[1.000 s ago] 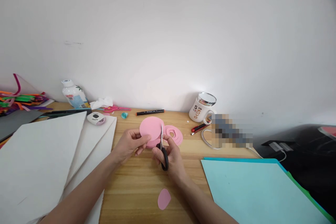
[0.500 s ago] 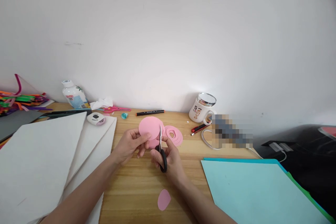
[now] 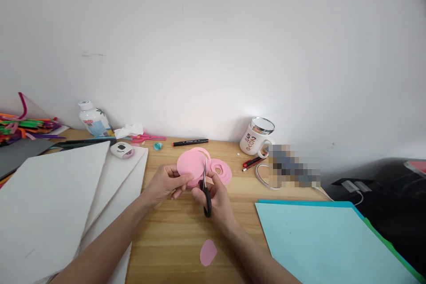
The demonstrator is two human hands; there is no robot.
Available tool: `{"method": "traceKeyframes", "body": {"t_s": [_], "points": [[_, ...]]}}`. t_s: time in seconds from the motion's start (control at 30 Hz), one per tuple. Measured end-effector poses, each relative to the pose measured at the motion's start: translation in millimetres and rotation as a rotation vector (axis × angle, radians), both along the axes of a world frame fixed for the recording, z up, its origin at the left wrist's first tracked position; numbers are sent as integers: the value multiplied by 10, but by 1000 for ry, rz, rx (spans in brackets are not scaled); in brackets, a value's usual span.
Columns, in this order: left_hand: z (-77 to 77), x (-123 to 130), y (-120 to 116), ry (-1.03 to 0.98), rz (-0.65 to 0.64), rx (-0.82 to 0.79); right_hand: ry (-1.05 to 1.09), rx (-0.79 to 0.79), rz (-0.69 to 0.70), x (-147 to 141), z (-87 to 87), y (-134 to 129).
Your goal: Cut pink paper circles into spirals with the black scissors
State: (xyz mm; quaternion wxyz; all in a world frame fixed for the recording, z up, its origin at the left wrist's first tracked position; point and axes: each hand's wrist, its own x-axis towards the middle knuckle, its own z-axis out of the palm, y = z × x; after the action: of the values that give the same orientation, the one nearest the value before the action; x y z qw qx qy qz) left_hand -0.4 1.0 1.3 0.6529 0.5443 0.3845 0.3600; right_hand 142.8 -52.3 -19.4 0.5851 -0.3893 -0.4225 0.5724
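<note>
Round pink paper disc (image 3: 190,163) held above light wooden desk (image 3: 169,239), pinched by left hand (image 3: 168,184). Black-handled metal scissors (image 3: 208,205) gripped in right hand (image 3: 216,197), blades at disc's right edge. Curved pink paper strip (image 3: 207,154) now spread wider from rim; edge cut apparently advanced.

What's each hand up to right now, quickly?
Left hand: closed, pinching the pink paper disc between thumb and fingers.
Right hand: closed on the black-handled scissors, right beside the pink paper disc.
</note>
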Motion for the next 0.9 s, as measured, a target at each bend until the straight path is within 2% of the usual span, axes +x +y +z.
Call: {"method": "traceKeyframes", "body": {"t_s": [0.9], "points": [[64,8,1,-38,63,5,-125,-26,-14,12,-42,-3]]}}
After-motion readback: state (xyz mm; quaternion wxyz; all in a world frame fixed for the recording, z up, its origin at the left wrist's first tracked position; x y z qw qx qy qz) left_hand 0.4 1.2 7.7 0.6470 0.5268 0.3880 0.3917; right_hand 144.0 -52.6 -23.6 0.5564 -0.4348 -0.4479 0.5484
